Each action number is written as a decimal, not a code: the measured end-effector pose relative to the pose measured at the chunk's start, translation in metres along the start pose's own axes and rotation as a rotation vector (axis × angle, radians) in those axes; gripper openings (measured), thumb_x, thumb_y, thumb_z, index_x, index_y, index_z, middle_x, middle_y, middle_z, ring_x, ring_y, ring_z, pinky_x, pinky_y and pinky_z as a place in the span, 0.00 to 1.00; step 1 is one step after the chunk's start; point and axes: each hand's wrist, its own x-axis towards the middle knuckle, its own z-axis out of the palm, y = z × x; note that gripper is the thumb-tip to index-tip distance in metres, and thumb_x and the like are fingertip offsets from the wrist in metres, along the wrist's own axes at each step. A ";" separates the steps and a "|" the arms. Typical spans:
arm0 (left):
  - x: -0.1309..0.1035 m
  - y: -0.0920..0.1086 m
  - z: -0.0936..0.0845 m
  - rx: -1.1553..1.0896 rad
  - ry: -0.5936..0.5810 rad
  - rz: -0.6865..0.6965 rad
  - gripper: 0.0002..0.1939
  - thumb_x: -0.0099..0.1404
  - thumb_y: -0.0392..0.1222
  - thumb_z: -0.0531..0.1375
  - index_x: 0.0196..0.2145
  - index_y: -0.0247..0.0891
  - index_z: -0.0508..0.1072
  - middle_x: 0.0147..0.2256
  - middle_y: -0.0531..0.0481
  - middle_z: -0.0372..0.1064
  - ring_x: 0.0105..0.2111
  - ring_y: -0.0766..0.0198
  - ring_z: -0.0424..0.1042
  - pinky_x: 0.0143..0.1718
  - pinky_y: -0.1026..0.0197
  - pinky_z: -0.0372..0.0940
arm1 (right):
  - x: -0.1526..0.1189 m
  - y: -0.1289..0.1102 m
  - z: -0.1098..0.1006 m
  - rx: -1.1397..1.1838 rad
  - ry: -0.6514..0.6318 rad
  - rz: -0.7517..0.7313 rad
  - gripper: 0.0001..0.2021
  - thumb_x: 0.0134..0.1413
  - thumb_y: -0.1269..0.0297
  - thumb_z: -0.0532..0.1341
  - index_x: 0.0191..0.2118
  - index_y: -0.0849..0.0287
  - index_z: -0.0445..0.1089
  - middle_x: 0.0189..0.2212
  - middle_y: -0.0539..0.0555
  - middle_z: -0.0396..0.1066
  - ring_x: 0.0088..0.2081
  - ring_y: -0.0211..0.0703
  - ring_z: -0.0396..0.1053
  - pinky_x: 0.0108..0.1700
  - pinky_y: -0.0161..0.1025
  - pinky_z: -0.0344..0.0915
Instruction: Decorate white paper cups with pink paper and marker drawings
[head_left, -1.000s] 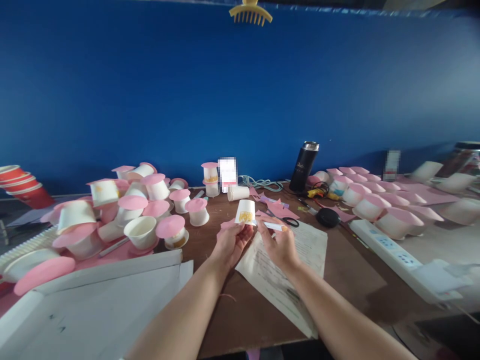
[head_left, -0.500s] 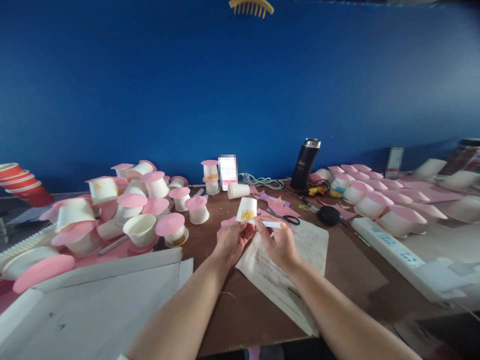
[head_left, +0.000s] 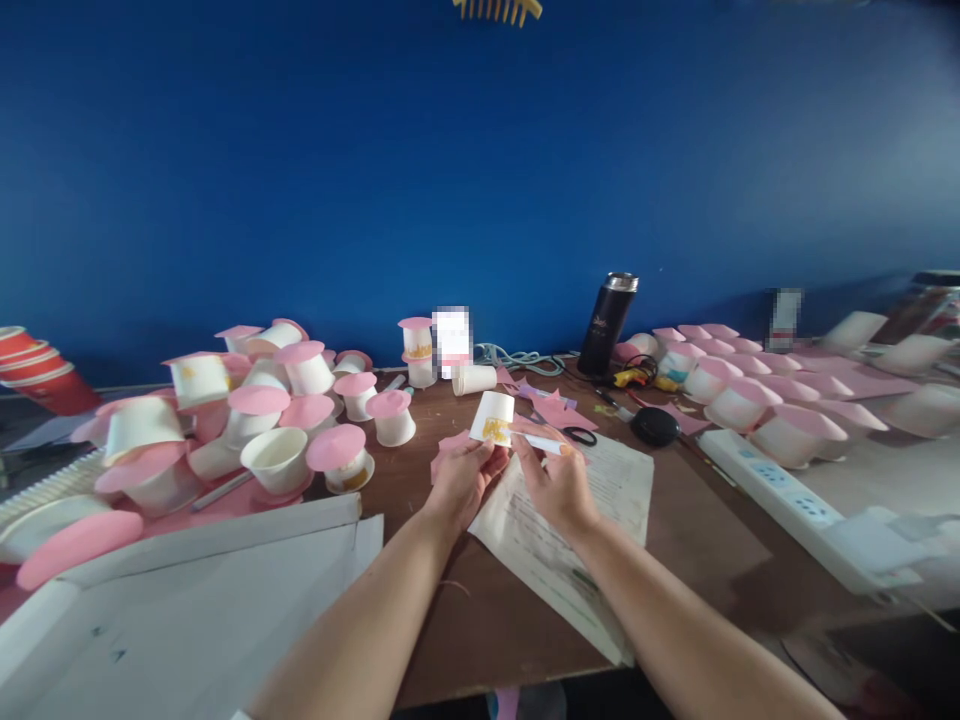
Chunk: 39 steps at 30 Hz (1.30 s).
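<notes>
Above the middle of the table, my left hand [head_left: 466, 482] is closed around the lower edge of a white paper cup [head_left: 491, 408] that carries yellow marks on its side. A slim white marker pen [head_left: 541, 442] is pinched between the fingers of my right hand [head_left: 559, 485]. The pen's tip end meets the yellow patch, though whether it touches cannot be made out. Beneath my hands lie a printed paper sheet [head_left: 600, 490] and pink paper scraps [head_left: 559, 412]. The black handle of a pair of scissors [head_left: 580, 436] shows just beyond my right hand.
Several white cups with pink discs [head_left: 259, 410] crowd the left, behind a white box lid [head_left: 210, 610]. A black thermos [head_left: 607, 325] stands at the back. On the right are a round black object [head_left: 655, 426], a power strip [head_left: 780, 500] and more pink-topped cups [head_left: 742, 400].
The view has shifted slightly. The pen lies at a slightly different slant near the yellow marks; both hands keep their hold.
</notes>
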 end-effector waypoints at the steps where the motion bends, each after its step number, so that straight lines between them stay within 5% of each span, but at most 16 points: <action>1: 0.000 -0.001 0.000 0.019 -0.003 0.004 0.09 0.62 0.25 0.60 0.27 0.34 0.76 0.29 0.47 0.75 0.29 0.68 0.74 0.41 0.64 0.71 | 0.000 0.001 0.001 0.002 0.029 -0.015 0.13 0.66 0.58 0.56 0.45 0.54 0.77 0.43 0.57 0.80 0.47 0.50 0.77 0.53 0.47 0.71; 23: 0.006 -0.011 -0.006 0.299 0.031 0.058 0.11 0.55 0.33 0.70 0.19 0.34 0.74 0.24 0.48 0.72 0.26 0.66 0.71 0.38 0.60 0.68 | 0.000 0.005 0.002 0.015 0.015 0.031 0.13 0.66 0.57 0.56 0.44 0.56 0.77 0.42 0.57 0.80 0.47 0.49 0.77 0.52 0.44 0.71; 39: -0.001 -0.001 0.002 0.122 -0.014 -0.004 0.13 0.64 0.29 0.61 0.21 0.35 0.74 0.26 0.48 0.73 0.28 0.67 0.72 0.41 0.64 0.68 | 0.000 0.001 0.001 0.041 -0.046 0.043 0.13 0.66 0.56 0.57 0.42 0.55 0.77 0.40 0.56 0.81 0.44 0.49 0.78 0.49 0.43 0.72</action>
